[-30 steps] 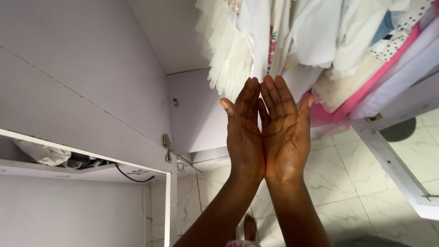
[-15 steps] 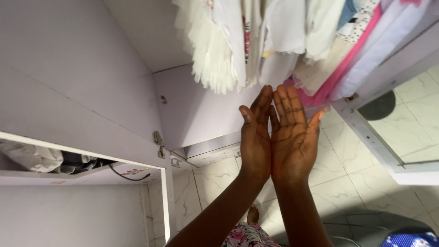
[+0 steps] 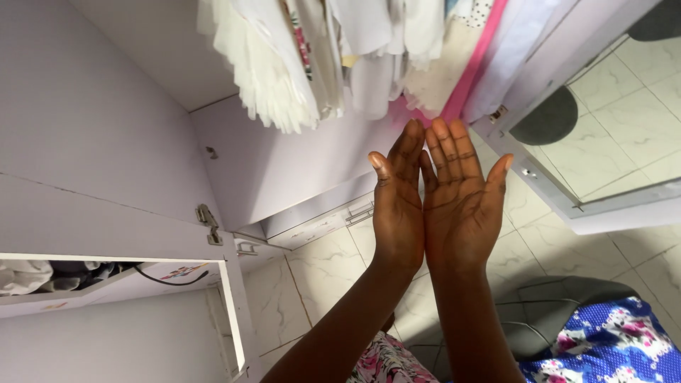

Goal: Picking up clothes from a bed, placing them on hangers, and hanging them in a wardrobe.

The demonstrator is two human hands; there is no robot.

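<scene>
In the head view, the left hand and the right hand are lying edge to edge, palms up and fingers spread flat, holding nothing, just below the hanging clothes in the open lilac wardrobe. Nothing is being gripped; the nearest garments are hanging just past the fingertips, above the marble floor.

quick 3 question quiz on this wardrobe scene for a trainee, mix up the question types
1. True or false: the left hand and right hand are held open, palms up, side by side.
2. What hangs just beyond the fingertips? A) clothes B) towels on a hook C) a bag
3. Fill in: at lower right lies a blue ______ cloth.

Key: 1 true; 2 A; 3 floral
</scene>
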